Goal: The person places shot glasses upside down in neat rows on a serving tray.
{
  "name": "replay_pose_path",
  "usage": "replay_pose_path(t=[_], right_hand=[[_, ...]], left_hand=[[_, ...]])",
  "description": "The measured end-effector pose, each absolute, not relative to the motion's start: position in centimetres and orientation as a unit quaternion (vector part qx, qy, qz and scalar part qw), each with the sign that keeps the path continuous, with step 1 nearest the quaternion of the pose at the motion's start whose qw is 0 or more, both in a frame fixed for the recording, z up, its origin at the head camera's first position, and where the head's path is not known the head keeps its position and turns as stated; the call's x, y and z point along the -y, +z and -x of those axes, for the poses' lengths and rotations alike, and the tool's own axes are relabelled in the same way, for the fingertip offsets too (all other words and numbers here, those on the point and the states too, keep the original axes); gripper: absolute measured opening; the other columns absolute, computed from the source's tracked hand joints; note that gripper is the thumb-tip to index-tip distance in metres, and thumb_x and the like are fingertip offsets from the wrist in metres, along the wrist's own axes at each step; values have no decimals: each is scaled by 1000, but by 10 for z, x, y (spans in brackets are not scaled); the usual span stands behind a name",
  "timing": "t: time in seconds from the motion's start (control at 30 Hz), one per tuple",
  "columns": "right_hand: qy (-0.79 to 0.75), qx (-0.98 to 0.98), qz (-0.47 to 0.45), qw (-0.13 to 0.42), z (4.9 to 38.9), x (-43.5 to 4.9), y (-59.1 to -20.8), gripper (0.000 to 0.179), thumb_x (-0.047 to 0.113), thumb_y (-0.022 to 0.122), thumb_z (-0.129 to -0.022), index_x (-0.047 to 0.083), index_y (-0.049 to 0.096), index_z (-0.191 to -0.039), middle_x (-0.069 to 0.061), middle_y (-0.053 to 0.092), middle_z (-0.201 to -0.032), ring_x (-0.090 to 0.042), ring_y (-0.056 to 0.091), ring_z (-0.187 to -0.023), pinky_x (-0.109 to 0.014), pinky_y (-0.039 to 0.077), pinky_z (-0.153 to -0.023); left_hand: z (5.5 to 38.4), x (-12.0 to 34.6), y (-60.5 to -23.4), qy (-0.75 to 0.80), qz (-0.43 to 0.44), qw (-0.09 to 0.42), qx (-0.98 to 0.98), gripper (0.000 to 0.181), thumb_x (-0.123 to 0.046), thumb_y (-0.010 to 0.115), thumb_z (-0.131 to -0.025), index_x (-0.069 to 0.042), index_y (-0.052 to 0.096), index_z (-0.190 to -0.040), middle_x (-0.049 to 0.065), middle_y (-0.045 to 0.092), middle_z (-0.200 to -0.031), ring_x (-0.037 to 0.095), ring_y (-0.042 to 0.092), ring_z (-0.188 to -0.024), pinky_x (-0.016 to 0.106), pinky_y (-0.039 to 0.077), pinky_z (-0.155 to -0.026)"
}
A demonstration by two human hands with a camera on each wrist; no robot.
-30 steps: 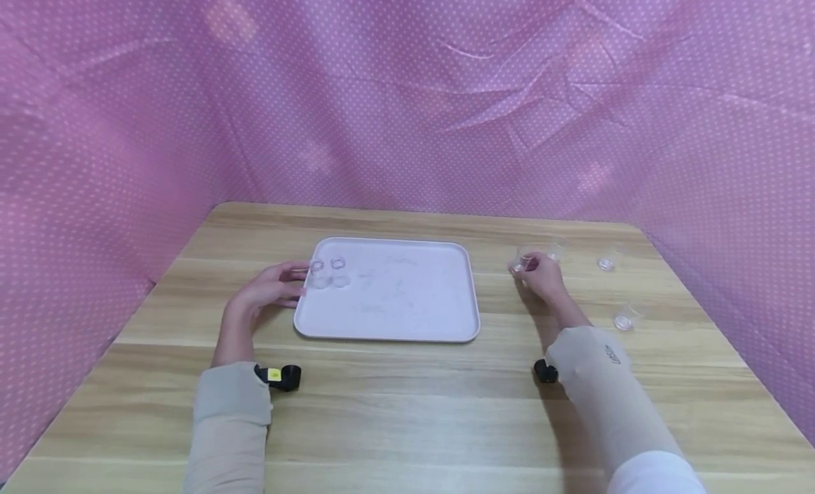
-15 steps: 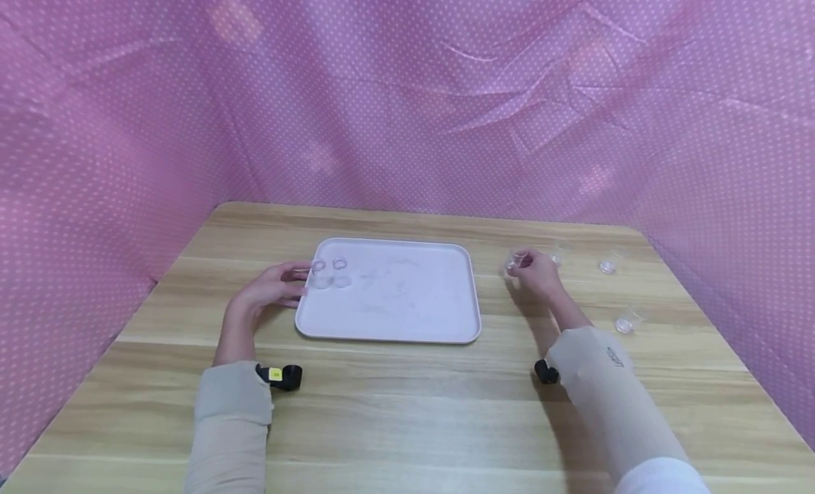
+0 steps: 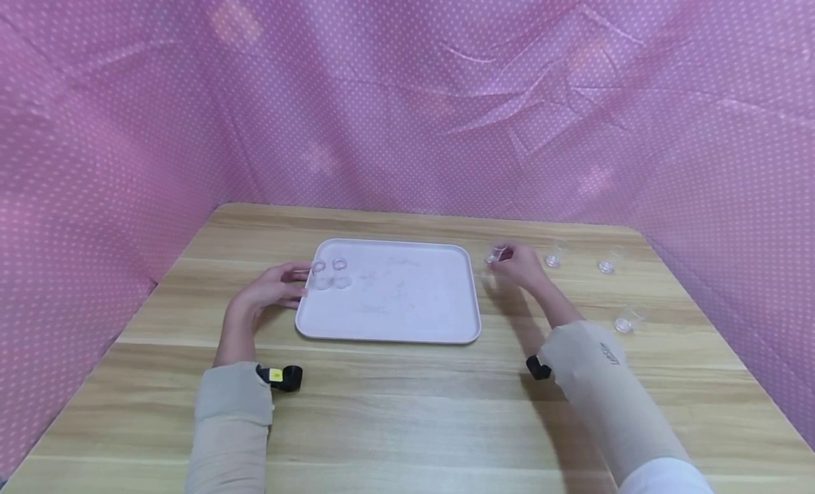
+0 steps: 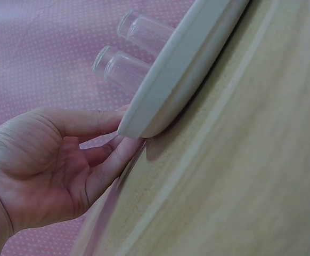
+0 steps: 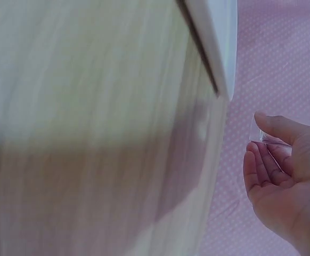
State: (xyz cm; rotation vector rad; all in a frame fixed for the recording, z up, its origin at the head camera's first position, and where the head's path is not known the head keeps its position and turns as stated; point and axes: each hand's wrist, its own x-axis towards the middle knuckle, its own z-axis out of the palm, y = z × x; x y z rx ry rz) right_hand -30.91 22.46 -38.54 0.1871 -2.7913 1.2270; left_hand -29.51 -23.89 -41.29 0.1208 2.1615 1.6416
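My left hand (image 3: 270, 287) grips the left edge of the white tray (image 3: 395, 296), thumb at the rim in the left wrist view. Close to those fingers, two small clear glasses (image 4: 125, 72) stand side by side on the tray, their thick ends away from its surface. Between the thumb and fingers of my right hand (image 3: 521, 266) is another small clear glass (image 3: 494, 254), raised over the table just right of the tray. The right wrist view shows this glass (image 5: 257, 130) at the fingertips, partly hidden by the thumb.
Three more clear glasses stand on the wooden table (image 3: 395, 409) at the right: one glass (image 3: 552, 259) near my right hand, a second glass (image 3: 607, 265) farther right, and a third glass (image 3: 625, 323) nearer me. A pink dotted cloth (image 3: 407, 112) hangs behind and beside the table.
My right hand has moved left with its glass, closer to the tray's right edge, leaving the nearest standing glass in plain sight. The left hand keeps its place at the tray.
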Motion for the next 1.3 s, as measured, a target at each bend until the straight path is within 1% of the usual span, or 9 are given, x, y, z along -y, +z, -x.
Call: replay_pose_path(t=[0.1, 0.23, 0.4, 0.57, 0.73, 1.0, 1.3], right_hand=[[405, 911, -69, 40, 309, -217, -382, 31, 4, 69, -78, -8, 58, -105, -20, 62, -90, -28, 58, -83, -24, 48, -66], [414, 905, -84, 42, 310, -206, -378, 31, 2, 69, -77, -8, 58, -104, -20, 63, -89, -29, 59, -84, -23, 50, -66], [422, 901, -98, 31, 310, -193, -373, 33, 0, 70, -77, -9, 57, -105, -22, 62, -92, -32, 59, -87, -29, 52, -71], [415, 903, -112, 18, 309, -179, -369, 32, 3, 70, -78, -8, 57, -105, -20, 62, -93, -31, 59, -89, -33, 52, -76], [412, 902, -125, 11, 307, -165, -365, 32, 4, 71, -78, -7, 58, -104, -18, 62, -92, -30, 59, -89, -33, 52, -76], [429, 890, -152, 9, 307, -144, -363, 33, 0, 71, -76, -8, 59, -105, -18, 63, -92, -29, 60, -87, -31, 52, -75], [442, 878, -183, 1, 306, -121, -363, 32, 0, 71, -76, -6, 59, -106, -17, 64, -93, -28, 61, -88, -30, 53, -75]], left_hand=[[295, 239, -413, 592, -43, 210, -777, 63, -2, 58, -87, -1, 27, -142, 23, 34, -137, 30, 50, -107, 35, 50, -84], [295, 240, -414, 594, -47, 210, -775, 64, -2, 58, -87, 0, 27, -142, 24, 34, -137, 30, 50, -107, 36, 50, -84], [295, 240, -415, 593, -42, 208, -777, 63, -2, 58, -87, -2, 28, -142, 23, 34, -137, 31, 49, -108, 35, 50, -84], [294, 241, -414, 592, -37, 208, -778, 63, -3, 58, -87, -3, 28, -142, 22, 34, -138, 32, 47, -110, 35, 50, -84], [294, 241, -415, 593, -41, 210, -776, 63, -4, 59, -87, -3, 27, -143, 22, 33, -138, 32, 48, -110, 35, 50, -84], [296, 242, -416, 595, -44, 209, -775, 62, -3, 58, -87, -3, 29, -142, 22, 34, -138, 32, 48, -110, 36, 50, -84], [297, 242, -417, 597, -47, 210, -773, 63, -2, 59, -87, -3, 29, -142, 22, 35, -137, 31, 50, -107, 36, 50, -83]])
